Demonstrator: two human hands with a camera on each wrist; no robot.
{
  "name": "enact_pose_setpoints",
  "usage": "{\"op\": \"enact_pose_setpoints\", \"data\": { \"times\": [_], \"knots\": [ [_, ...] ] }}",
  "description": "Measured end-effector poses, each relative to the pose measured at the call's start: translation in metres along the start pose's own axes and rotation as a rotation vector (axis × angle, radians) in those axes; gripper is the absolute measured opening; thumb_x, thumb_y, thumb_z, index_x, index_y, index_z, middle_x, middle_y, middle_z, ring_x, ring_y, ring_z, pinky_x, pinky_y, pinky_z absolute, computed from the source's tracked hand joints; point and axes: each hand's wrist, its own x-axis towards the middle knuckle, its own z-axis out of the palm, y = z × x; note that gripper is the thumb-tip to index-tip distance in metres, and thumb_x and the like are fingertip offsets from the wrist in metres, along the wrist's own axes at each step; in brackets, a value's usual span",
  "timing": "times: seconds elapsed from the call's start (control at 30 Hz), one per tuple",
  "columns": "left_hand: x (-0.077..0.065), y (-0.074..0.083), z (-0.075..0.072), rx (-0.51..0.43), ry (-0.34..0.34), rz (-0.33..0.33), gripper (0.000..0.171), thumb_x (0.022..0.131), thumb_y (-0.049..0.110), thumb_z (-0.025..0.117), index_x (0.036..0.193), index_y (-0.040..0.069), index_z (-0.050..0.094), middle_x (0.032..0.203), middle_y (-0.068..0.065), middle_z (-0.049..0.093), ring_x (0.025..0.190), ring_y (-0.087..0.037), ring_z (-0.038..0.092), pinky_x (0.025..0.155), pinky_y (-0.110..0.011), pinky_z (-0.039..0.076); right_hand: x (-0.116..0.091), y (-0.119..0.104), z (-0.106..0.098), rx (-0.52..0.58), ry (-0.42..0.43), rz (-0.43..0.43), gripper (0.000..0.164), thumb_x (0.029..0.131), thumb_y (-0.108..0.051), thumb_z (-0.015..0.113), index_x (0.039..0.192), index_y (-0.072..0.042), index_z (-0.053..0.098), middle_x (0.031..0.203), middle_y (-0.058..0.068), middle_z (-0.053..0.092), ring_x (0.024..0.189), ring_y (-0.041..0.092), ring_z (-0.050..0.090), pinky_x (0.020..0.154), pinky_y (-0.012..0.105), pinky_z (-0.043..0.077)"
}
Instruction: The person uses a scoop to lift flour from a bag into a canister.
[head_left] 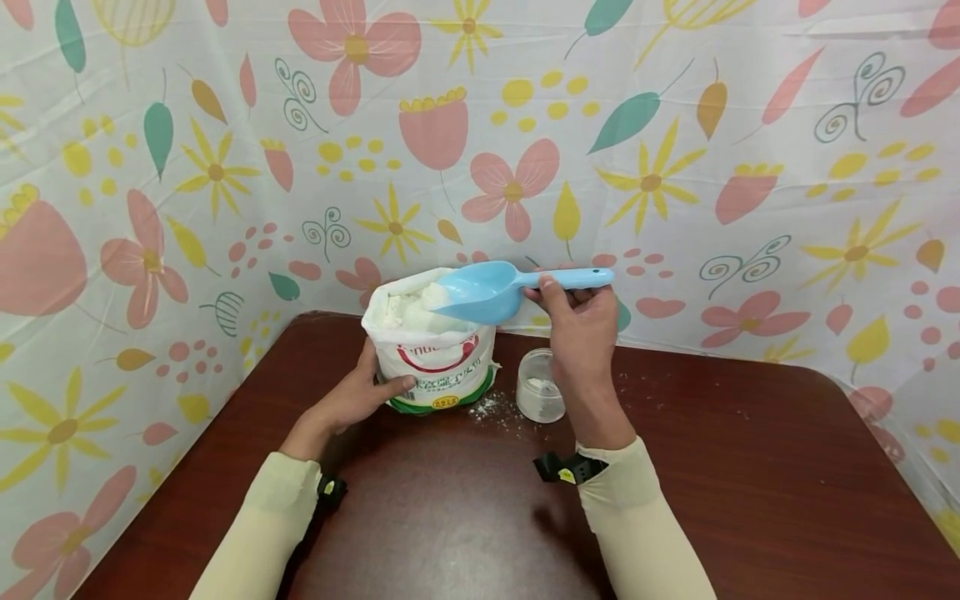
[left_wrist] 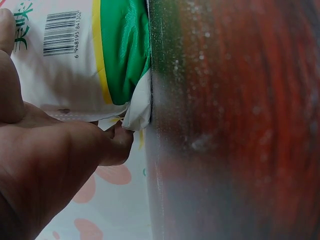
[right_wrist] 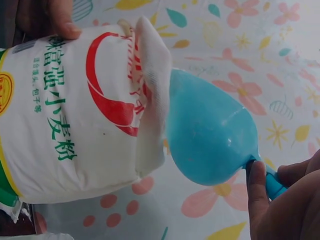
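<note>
A white flour bag [head_left: 442,379] with a green base stands at the table's back edge, its top rolled open and white flour [head_left: 408,310] showing inside. My left hand [head_left: 352,398] holds the bag's left side, the thumb across the front; in the left wrist view fingers curl around its lower corner. By its handle, my right hand [head_left: 588,346] grips a light blue scoop [head_left: 491,292]. The scoop's tip is over the bag's mouth, against the flour. In the right wrist view, the scoop's underside [right_wrist: 212,132] shows beside the rolled rim.
A small clear jar [head_left: 542,404] with some white powder inside stands right of the bag, partly behind my right hand. Spilled flour [head_left: 491,408] dusts the dark wooden table [head_left: 450,517] between them. A flower-print cloth [head_left: 510,108] hangs close behind the table.
</note>
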Motion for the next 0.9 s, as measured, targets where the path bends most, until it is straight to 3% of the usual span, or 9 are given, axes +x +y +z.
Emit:
{"op": "enact_pose_setpoints", "data": {
  "times": [0.37,0.9],
  "knots": [
    [0.001,-0.003,-0.001,0.008,-0.004,0.010,0.101,0.102,0.026,0.075,0.164,0.040,-0.004,0.165,-0.002,0.023,0.156,-0.030,0.021,0.123,-0.065,0.021,0.008,-0.009,-0.010,0.039,0.045,-0.002,0.010,0.101,0.006,0.066,0.109,0.005,0.062,0.097,0.013,0.071,0.087,0.020,0.076,0.091,0.040,0.061],
    [0.001,-0.003,0.000,0.015,0.004,-0.004,0.106,0.102,0.027,0.075,0.163,0.047,-0.009,0.167,-0.002,0.020,0.157,-0.030,0.019,0.122,-0.065,0.021,0.014,-0.025,-0.031,0.104,0.111,-0.002,0.019,0.102,0.005,0.065,0.120,0.003,0.060,0.105,0.014,0.069,0.092,0.022,0.074,0.089,0.036,0.061]
  ]
}}
